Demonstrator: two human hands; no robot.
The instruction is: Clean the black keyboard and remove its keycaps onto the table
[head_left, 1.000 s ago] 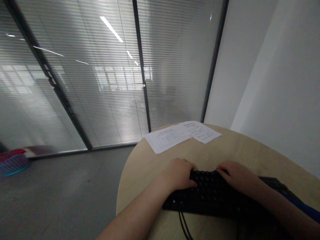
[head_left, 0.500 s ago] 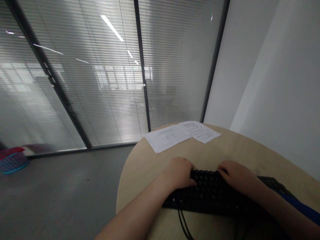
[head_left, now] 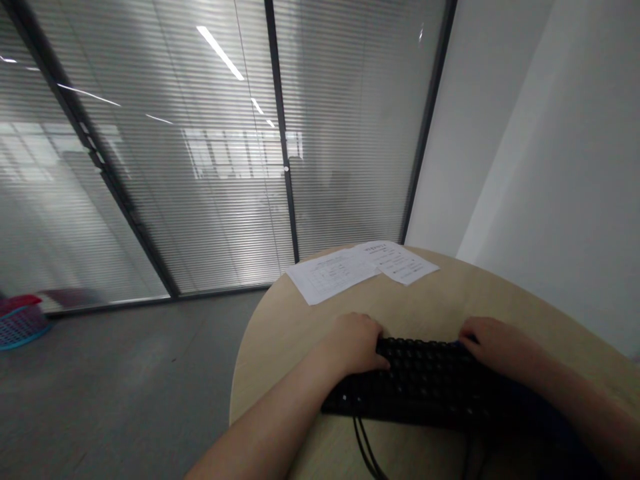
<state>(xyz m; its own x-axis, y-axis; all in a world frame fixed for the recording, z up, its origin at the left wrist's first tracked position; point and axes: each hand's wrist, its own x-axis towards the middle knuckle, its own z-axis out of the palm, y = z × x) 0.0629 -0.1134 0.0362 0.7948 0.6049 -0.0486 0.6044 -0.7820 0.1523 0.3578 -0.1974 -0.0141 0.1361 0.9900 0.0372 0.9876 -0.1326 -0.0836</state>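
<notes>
**Black keyboard flat on the round bench**

I see one black keyboard (head_left: 430, 387) lying flat on the pale wood bench (head_left: 450, 300), set close to the near edge and turned a little, so its left end sits nearer the bench's left rim. Its keys are dark and low, rows of them showing in the open middle stretch. My left hand (head_left: 355, 343) rests palm down on the left end of the keys, fingers curled onto them; my right hand (head_left: 495, 340) lies over the far right part. Two thin black cables (head_left: 365, 447) run from the keyboard's near-left side toward the near edge of the bench.
</notes>
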